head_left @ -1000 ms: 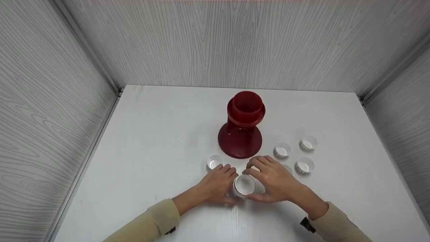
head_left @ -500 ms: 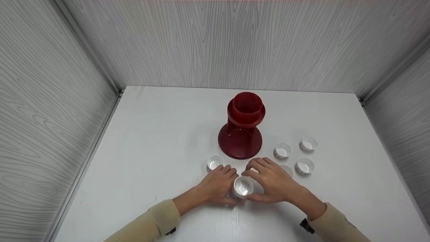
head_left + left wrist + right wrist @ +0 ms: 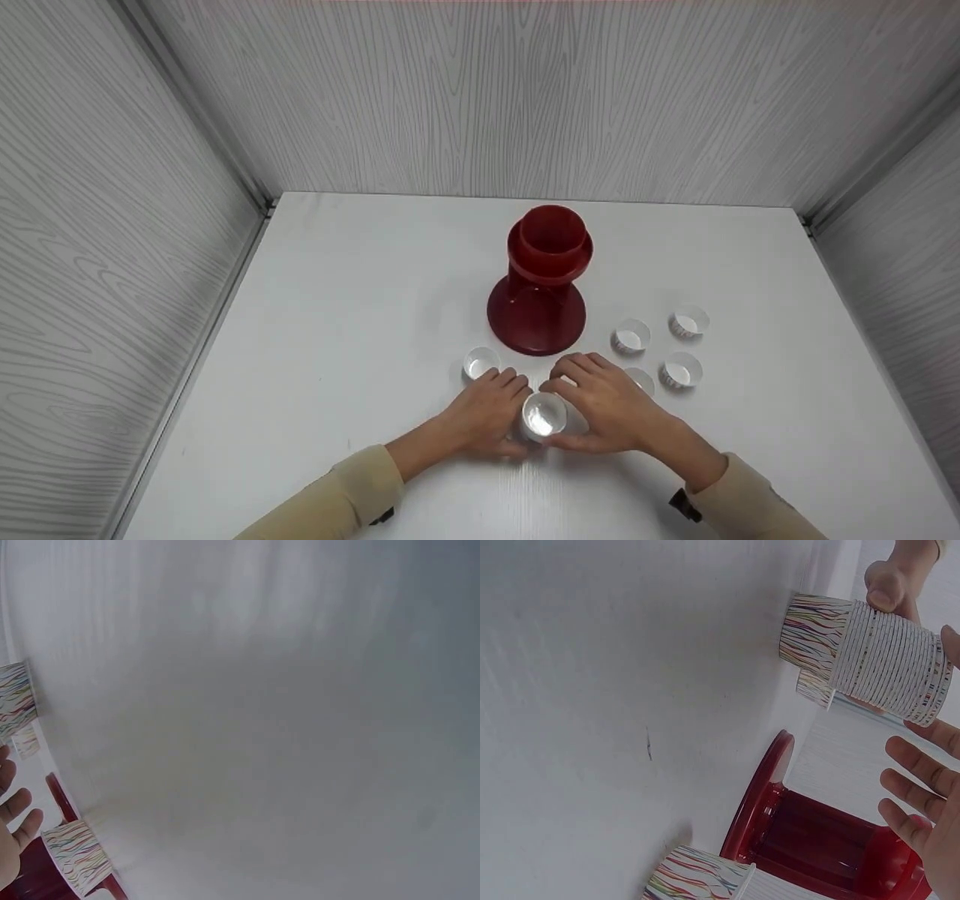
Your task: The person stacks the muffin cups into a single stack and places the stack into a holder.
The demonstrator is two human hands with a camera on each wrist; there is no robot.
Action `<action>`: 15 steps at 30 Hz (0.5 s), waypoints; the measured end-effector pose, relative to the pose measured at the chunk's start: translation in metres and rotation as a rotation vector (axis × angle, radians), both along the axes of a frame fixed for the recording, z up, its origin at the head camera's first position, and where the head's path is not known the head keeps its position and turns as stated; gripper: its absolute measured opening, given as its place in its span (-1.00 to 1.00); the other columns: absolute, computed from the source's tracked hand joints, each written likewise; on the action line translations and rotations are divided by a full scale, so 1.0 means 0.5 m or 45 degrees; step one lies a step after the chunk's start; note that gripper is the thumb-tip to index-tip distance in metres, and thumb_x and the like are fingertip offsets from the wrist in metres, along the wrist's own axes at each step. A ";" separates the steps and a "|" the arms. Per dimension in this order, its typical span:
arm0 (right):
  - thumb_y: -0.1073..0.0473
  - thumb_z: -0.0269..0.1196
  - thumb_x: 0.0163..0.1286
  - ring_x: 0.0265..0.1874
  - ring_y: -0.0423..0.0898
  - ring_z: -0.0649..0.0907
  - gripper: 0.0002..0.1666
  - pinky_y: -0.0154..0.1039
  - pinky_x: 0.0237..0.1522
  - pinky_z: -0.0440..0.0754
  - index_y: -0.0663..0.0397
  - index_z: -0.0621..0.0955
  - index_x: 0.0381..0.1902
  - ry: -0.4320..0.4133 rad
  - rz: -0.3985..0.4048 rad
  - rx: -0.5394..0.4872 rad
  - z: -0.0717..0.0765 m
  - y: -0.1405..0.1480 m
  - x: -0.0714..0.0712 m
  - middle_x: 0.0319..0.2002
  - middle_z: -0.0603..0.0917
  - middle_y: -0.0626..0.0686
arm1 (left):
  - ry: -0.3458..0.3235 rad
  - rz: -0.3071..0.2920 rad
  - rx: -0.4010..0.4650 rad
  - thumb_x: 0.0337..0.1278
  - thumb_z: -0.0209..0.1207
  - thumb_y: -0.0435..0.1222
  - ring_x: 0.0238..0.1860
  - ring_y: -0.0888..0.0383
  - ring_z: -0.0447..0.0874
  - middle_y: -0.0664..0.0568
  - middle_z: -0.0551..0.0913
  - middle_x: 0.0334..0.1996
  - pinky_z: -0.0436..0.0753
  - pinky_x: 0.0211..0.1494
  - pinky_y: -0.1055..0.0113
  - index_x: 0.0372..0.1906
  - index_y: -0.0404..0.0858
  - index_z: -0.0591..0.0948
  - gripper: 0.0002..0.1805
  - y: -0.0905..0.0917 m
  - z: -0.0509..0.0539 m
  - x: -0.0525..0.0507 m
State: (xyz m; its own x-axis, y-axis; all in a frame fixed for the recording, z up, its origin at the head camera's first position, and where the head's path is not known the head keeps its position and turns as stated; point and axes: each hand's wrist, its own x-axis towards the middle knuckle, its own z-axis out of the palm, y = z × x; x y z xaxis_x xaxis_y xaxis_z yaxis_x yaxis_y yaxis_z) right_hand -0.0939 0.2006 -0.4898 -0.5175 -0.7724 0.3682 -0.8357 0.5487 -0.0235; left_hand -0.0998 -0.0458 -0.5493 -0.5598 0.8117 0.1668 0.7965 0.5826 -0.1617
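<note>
A tall stack of nested white paper cups [image 3: 544,415] with coloured wavy stripes stands upright near the front middle of the table. My left hand [image 3: 487,411] holds the stack from its left side, the thumb toward the front. On the right, my right hand [image 3: 611,397] has thumb and index finger at the uppermost cup's rim. The right wrist view shows the stack [image 3: 885,652] sideways, with the left thumb against it and my right hand's other fingers [image 3: 915,795] spread away. A single paper cup [image 3: 480,362] sits just beyond my left fingers.
Behind the hands stands a red plastic stand [image 3: 536,322] with a round base and a ring-shaped top. Several separate paper cups [image 3: 681,370] stand upright to the right, one partly hidden by the right hand. Wood-patterned walls [image 3: 480,97] enclose the white table's back and sides.
A second ago the top cup's rim sat slightly off to the right of the stack. Now it lines up, and the cup's inside looks shinier. Both hands have barely moved.
</note>
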 end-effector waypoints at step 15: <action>-0.56 0.39 0.13 0.08 -0.10 0.63 -0.13 -0.12 0.18 0.62 -0.13 0.63 0.19 -0.017 -0.021 0.006 0.012 0.017 0.001 0.03 0.65 -0.10 | 0.021 -0.018 -0.027 0.04 0.14 0.53 -0.01 0.16 0.56 0.13 0.64 -0.06 0.55 0.06 0.28 0.04 -0.09 0.61 -0.17 0.003 0.004 -0.005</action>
State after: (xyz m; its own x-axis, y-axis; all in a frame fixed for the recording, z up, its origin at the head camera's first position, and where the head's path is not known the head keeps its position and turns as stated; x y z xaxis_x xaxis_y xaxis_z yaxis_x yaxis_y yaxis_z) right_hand -0.0935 0.2090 -0.4839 -0.5350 -0.7653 0.3578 -0.8261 0.5627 -0.0318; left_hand -0.1025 -0.0441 -0.5474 -0.5458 0.8228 0.1581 0.8017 0.5677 -0.1871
